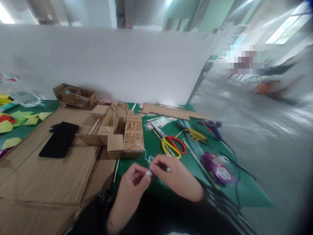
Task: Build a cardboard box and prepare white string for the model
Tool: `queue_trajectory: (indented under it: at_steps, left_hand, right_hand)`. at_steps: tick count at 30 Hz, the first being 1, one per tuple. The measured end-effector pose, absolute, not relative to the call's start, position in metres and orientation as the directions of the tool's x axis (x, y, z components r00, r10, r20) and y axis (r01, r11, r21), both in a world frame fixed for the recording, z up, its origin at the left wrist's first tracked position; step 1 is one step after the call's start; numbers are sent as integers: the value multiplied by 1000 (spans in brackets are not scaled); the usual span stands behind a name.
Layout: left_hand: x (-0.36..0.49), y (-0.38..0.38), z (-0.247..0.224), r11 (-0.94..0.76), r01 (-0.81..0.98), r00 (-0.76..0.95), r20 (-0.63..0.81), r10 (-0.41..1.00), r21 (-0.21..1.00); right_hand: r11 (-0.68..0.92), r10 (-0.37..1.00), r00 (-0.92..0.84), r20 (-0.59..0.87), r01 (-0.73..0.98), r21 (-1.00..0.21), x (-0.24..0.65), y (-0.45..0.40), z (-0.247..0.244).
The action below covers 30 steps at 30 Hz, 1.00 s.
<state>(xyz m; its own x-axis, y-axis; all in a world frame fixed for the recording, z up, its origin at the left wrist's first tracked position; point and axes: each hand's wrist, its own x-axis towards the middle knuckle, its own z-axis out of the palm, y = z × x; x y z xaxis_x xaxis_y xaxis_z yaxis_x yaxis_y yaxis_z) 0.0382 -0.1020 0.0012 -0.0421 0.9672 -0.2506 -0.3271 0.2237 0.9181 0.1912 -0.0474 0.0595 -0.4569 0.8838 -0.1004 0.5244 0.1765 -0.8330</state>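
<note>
Close together at the front of the green table, my left hand (137, 179) and my right hand (173, 174) pinch white string (145, 151) between thumbs and fingertips. A small whitish bit shows at the left fingertips; its exact shape is blurred. From my fingers the string loops up to the cardboard construction (133, 135), a cut and folded box piece with printed lettering. Just beyond my right hand lie scissors (171, 145) with one red and one yellow handle.
Yellow-black pliers (195, 135), a blue glue gun (211, 125) with its cable, and a purple power strip (218, 169) lie at the right. Glue sticks and thin wooden sticks are scattered behind the scissors. Cardboard sheets (49, 179) with a black phone (60, 139) cover the left. A white partition (110, 62) stands behind.
</note>
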Motion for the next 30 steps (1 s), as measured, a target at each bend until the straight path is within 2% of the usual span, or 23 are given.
queue_trajectory:
  at_steps: [9,15,19,24,30]
  left_hand:
    - [36,-100,1,209,-352,-19,-230,973,913]
    - [33,-99,-6,168,-431,-140,-249,958,887]
    - [35,-100,-6,133,-502,-192,-261,946,854]
    - [38,-103,5,156,-690,-104,-310,945,707]
    - [39,-106,7,160,-694,-55,-273,961,702]
  right_hand:
    - [276,899,-438,-12,587,-761,186,-61,65]
    - [283,924,-372,84,520,-806,183,-76,62]
    - [193,936,-351,30,440,-877,179,-83,56]
    - [115,906,-421,-37,329,-937,176,-81,40]
    - [120,901,-432,-38,332,-936,181,-68,28]
